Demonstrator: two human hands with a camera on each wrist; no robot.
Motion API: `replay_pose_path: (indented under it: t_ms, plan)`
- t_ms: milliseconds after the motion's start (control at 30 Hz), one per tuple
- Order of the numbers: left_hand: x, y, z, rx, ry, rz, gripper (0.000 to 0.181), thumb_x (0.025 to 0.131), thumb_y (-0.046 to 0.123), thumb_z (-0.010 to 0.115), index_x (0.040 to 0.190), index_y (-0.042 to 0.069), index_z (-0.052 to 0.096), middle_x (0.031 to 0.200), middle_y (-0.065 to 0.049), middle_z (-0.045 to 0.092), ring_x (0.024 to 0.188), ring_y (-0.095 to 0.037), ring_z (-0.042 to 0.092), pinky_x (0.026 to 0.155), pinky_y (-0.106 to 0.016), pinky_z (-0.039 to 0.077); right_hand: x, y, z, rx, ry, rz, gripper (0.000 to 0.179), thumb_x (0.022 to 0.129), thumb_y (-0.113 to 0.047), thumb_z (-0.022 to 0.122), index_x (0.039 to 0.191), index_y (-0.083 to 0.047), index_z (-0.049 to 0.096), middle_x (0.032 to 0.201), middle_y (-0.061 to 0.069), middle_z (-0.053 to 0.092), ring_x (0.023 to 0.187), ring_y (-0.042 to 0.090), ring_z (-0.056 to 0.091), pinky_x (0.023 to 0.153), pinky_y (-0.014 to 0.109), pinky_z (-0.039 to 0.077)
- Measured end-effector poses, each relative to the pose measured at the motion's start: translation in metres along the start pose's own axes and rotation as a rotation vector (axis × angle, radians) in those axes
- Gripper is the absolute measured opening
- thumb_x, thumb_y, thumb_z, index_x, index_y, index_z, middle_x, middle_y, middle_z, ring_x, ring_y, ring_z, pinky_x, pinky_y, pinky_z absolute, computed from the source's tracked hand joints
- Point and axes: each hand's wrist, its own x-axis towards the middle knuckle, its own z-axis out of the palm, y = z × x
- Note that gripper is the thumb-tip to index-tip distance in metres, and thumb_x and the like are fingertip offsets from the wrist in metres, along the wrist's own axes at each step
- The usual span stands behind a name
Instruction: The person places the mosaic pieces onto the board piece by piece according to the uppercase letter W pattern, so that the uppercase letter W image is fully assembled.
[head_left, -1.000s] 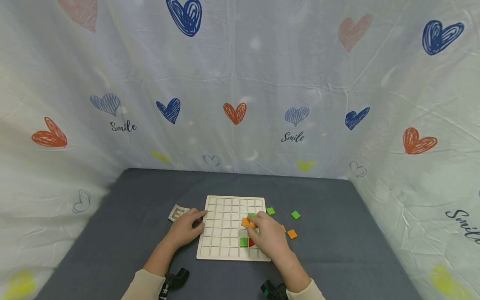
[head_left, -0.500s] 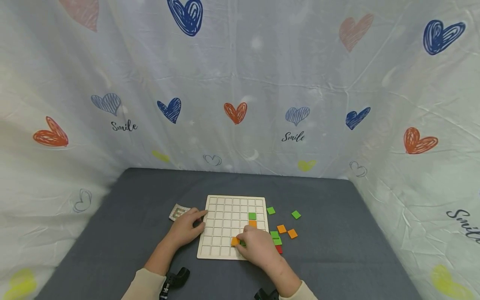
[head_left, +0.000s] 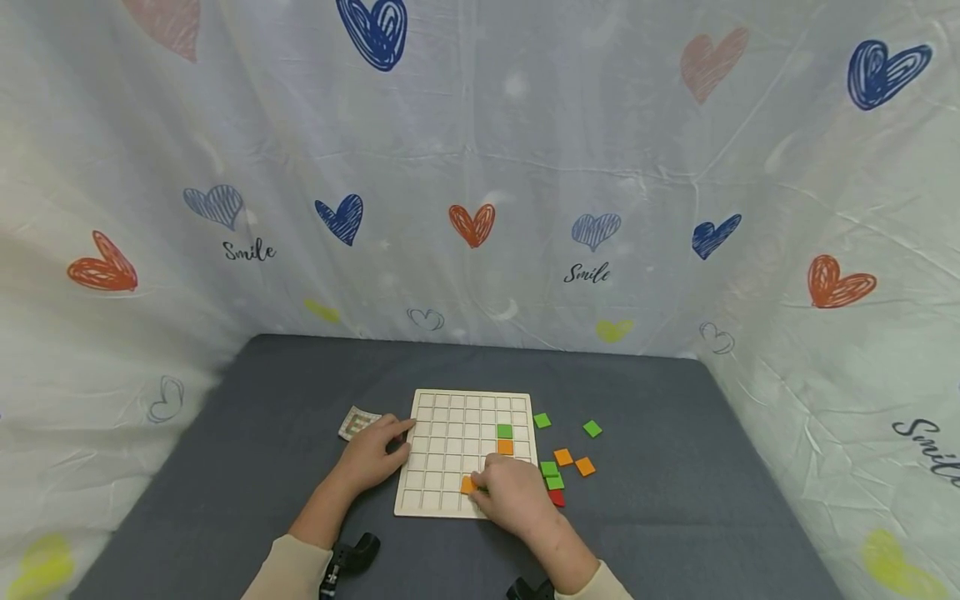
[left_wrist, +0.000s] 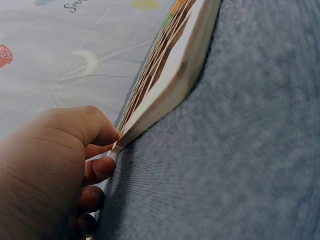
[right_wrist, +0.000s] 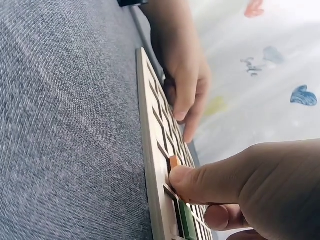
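My right hand (head_left: pixel 517 493) pinches a small orange tile (head_left: pixel 468 484) between thumb and fingers, at a front-row cell of the wooden grid board (head_left: pixel 431 454). In the right wrist view the thumb presses on this tile's edge, and a green tile (right_wrist: pixel 187 220) sits in the cell beside it. Farther back on the board lie a green tile (head_left: pixel 505 432) and, directly in front of it, another orange tile (head_left: pixel 506 447). My left hand (head_left: pixel 369 457) rests at the board's left edge, index fingertip and thumb touching it. The right hand covers the board's front right cells.
Right of the board lie loose green tiles (head_left: pixel 551 475), orange tiles (head_left: pixel 585 467) and a partly hidden red tile (head_left: pixel 557 497). A small patterned card (head_left: pixel 356 422) lies by the left hand. A curtain (head_left: pixel 525 167) with printed hearts surrounds the grey table (head_left: pixel 637 533).
My right hand has moved left and nearer with an orange tile, then stayed almost still. Another orange tile now shows in the cell before the rear green one. The left hand stays put.
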Motion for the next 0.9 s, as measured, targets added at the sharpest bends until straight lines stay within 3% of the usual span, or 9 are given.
replay_pose_path:
  t_ms: [367, 600, 767, 900]
  plan:
    - [0.000, 0.000, 0.000, 0.009, -0.013, -0.014, 0.042, 0.096, 0.017, 0.070, 0.137, 0.010, 0.068, 0.087, 0.010, 0.048, 0.065, -0.007, 0.038, 0.064, -0.031, 0.037, 0.001, -0.001, 0.002, -0.018, 0.079, -0.027, 0.006, 0.087, -0.026, 0.083, 0.084, -0.022, 0.086, 0.067, -0.010, 0.047, 0.052, 0.005, 0.045, 0.045, 0.023, 0.033]
    - [0.000, -0.002, 0.000, 0.012, -0.009, 0.009, 0.041, 0.096, 0.017, 0.070, 0.136, 0.009, 0.069, 0.087, 0.010, 0.048, 0.065, -0.007, 0.038, 0.064, -0.030, 0.037, 0.002, 0.000, 0.004, 0.022, 0.095, 0.013, 0.006, 0.084, -0.024, 0.085, 0.089, -0.022, 0.086, 0.073, -0.009, 0.057, 0.057, 0.005, 0.053, 0.047, 0.022, 0.038]
    - [0.000, -0.004, 0.002, 0.011, 0.000, 0.012, 0.041, 0.096, 0.017, 0.070, 0.136, 0.010, 0.069, 0.087, 0.011, 0.048, 0.065, -0.006, 0.038, 0.064, -0.030, 0.037, 0.002, 0.006, -0.001, 0.092, 0.068, 0.034, 0.011, 0.088, -0.027, 0.082, 0.096, -0.020, 0.085, 0.082, -0.007, 0.065, 0.064, 0.005, 0.055, 0.050, 0.023, 0.040]
    - [0.001, -0.005, 0.002, 0.005, 0.007, 0.016, 0.041, 0.095, 0.017, 0.071, 0.136, 0.010, 0.069, 0.087, 0.011, 0.048, 0.064, -0.006, 0.038, 0.063, -0.029, 0.037, 0.002, 0.018, -0.009, 0.117, 0.095, 0.083, 0.017, 0.091, -0.028, 0.079, 0.104, -0.017, 0.083, 0.085, -0.004, 0.065, 0.063, 0.006, 0.051, 0.051, 0.024, 0.041]
